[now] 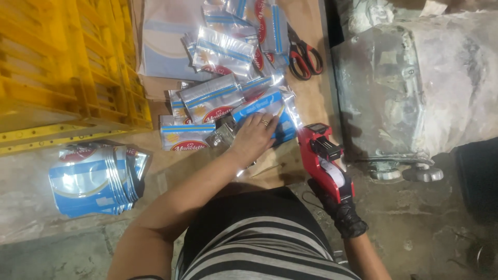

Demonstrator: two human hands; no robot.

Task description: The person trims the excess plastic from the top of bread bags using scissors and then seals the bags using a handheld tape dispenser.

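- Presently, a blue pouch on the worktop is pressed flat by the spread left hand.
- A red price gun is gripped by the gloved right hand, just beside the pouch.

One red label gun, one pair of scissors, one yellow crate, one stack of pouches.

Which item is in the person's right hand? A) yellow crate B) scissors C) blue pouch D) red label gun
D: the gloved right hand grips the red label gun by its handle, while the bare left hand presses flat on a blue pouch; the scissors lie untouched farther up on the brown paper.
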